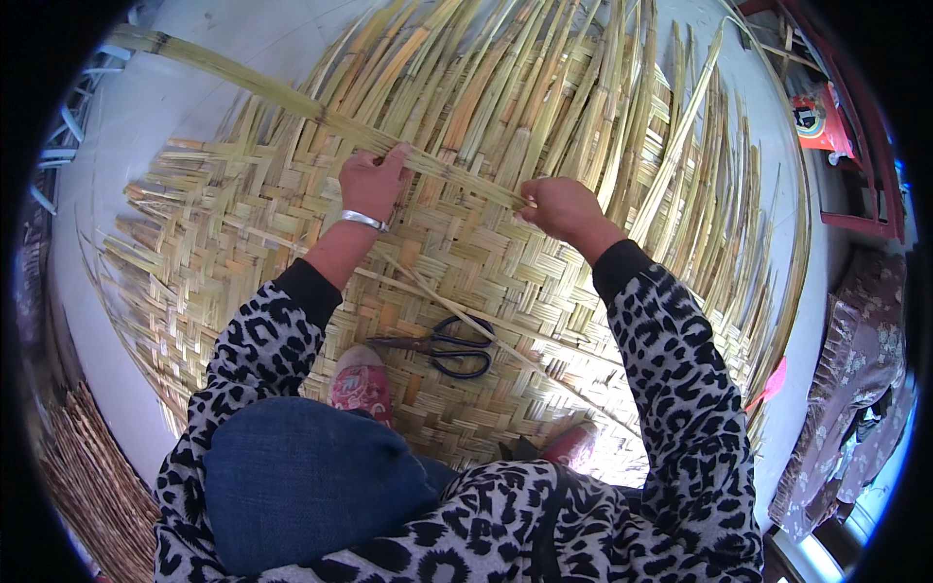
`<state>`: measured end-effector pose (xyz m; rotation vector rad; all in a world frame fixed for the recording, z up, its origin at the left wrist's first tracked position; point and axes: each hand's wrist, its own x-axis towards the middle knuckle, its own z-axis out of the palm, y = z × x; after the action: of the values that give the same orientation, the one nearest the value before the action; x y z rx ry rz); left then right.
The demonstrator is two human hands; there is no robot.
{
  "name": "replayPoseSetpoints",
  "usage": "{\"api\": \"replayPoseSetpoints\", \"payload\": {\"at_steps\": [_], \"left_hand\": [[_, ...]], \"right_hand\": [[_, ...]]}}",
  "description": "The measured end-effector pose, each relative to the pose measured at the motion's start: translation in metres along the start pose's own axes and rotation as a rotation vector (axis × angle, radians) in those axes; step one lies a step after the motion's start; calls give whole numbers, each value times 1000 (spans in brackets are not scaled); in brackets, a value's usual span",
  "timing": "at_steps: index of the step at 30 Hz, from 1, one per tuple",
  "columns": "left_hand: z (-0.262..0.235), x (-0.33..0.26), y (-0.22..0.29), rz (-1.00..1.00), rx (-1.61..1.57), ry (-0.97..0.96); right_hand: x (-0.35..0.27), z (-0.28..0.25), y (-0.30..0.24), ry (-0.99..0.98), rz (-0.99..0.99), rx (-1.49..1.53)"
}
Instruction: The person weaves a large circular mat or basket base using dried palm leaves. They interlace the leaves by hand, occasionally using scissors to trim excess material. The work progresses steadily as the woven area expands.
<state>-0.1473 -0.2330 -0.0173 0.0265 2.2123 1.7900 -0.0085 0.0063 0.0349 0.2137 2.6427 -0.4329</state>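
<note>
Left hand: the left hand (371,182), a silver bangle (363,221) on its wrist, is curled with fingers pressed down on a long flat yellow-green bamboo strip (292,97), gripping it against the weave.
Right hand: the right hand (559,207) is closed in a pinch on the near right end of the same strip, thumb and fingertips meeting over it.
Strip: it runs from the far left, out past the mat's edge, slanting down to the right between both hands, lying across the upright loose strips.
Mat: a large pale woven bamboo mat (486,262) spreads on the grey floor (194,87); its near part is tightly plaited, its far part ends in unwoven strips fanning away.
Scissors: black-handled scissors (442,346) lie on the mat, near the person, between the forearms, apart from both hands.
Feet: two pink shoes (362,384) rest on the mat's near edge.
Right side: a small pink tool (770,385) lies just beside the mat's right rim.
</note>
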Motion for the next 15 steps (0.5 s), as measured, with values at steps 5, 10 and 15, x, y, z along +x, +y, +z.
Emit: {"api": "replayPoseSetpoints", "payload": {"at_steps": [5, 10, 15], "left_hand": [[-2, 9, 15, -321, -311, -134], [18, 19, 53, -408, -217, -505], [87, 12, 56, -282, 109, -838]], "right_hand": [[-3, 5, -3, 50, 15, -24], [-18, 16, -1, 300, 134, 124], [-30, 19, 8, 522, 306, 361]]}}
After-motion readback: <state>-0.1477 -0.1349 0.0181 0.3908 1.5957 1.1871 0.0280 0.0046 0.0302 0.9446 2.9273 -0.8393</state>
